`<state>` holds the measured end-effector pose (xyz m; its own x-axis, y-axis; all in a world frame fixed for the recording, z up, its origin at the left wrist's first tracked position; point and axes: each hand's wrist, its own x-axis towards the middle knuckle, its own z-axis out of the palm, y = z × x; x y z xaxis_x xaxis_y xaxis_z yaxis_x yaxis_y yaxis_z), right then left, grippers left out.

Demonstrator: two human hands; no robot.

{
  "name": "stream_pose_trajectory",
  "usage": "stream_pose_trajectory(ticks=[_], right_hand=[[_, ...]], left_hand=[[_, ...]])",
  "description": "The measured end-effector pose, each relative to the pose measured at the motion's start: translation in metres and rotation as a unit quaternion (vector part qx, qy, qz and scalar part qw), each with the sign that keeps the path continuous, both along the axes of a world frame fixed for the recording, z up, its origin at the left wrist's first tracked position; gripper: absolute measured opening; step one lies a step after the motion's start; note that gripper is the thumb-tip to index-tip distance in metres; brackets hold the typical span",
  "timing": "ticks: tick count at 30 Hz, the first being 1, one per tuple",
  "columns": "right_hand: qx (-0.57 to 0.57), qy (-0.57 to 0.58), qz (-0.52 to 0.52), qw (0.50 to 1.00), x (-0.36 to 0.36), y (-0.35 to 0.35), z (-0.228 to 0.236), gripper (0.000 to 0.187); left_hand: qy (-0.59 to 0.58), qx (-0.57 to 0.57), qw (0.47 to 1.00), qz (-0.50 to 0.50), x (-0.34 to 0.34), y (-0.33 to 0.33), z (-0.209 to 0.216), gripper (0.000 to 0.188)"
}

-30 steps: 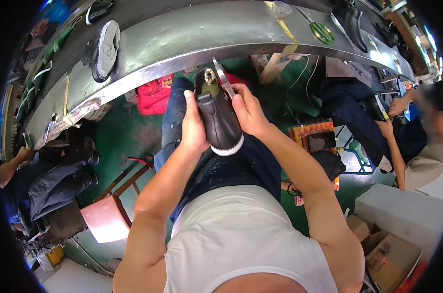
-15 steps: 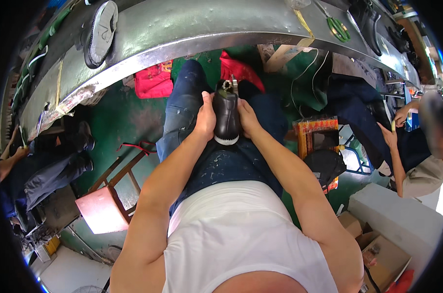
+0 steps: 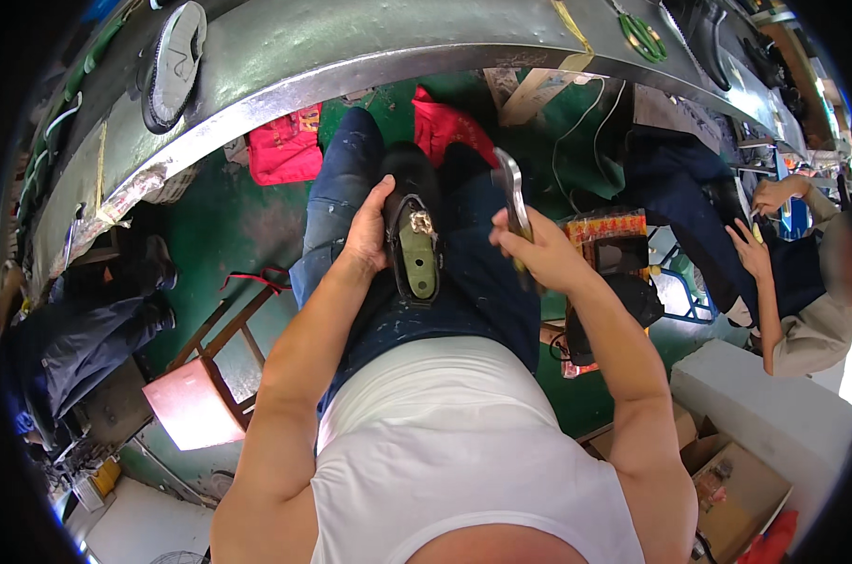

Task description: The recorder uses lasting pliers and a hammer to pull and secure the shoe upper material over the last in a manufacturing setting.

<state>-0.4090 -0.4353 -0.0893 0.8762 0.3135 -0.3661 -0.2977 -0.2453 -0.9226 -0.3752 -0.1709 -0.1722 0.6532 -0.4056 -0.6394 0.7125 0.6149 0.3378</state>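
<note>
From where I stand, at the far left a grey and black shoe (image 3: 175, 70) lies on the metal workbench (image 3: 351, 42), and nearer on the left stands a pink-topped stool (image 3: 193, 404), with a red bag (image 3: 285, 150) on the floor farther off. In the middle, the person's left hand (image 3: 367, 228) grips the side of a black shoe (image 3: 411, 174) above the lap, its toe pointing far and a green shoe last (image 3: 418, 266) filling its opening. To the right of it, the right hand (image 3: 537, 246) is closed around a metal hand tool (image 3: 515, 193), apart from the shoe, and green-handled scissors (image 3: 644, 38) lie at the far right on the bench.
</note>
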Motion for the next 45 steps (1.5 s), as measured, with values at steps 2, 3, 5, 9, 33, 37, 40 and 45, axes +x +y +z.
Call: stream_pose_trajectory(ticks=[2,3,5,9,33,37,40,45], right_hand=[[-0.11,0.066,0.041,0.991,-0.018,-0.014,0.026,0.033],[-0.123,0.071,0.041,0.989,-0.025,-0.015,0.034,0.033],[-0.32,-0.213,0.198,0.902,-0.036,-0.017,0.049,0.045],[-0.393,-0.315,0.206,0.839,-0.044,-0.012,0.058,0.051],[-0.649,-0.209,0.307,0.664,-0.056,-0.019,0.07,0.068],[-0.686,-0.26,0.271,0.623,-0.051,-0.015,0.067,0.054],[-0.686,-0.186,0.337,0.618,-0.042,-0.017,0.059,0.052],[-0.529,-0.182,0.422,0.713,-0.021,-0.027,0.037,0.023]], left_hand=[[-0.022,-0.014,1.0,-0.01,0.002,0.0,-0.003,0.05],[-0.032,0.046,0.998,0.013,0.003,-0.002,-0.003,0.049],[-0.042,0.104,0.993,0.03,0.005,-0.006,-0.001,0.048],[-0.101,0.222,0.97,0.016,0.002,-0.021,0.007,0.097],[-0.19,0.365,0.909,-0.057,-0.01,-0.057,0.01,0.095],[-0.196,0.419,0.883,-0.076,-0.012,-0.063,0.009,0.094],[-0.19,0.447,0.867,-0.107,-0.019,-0.063,0.008,0.094],[-0.141,0.422,0.887,-0.125,-0.012,-0.056,-0.016,0.098]])
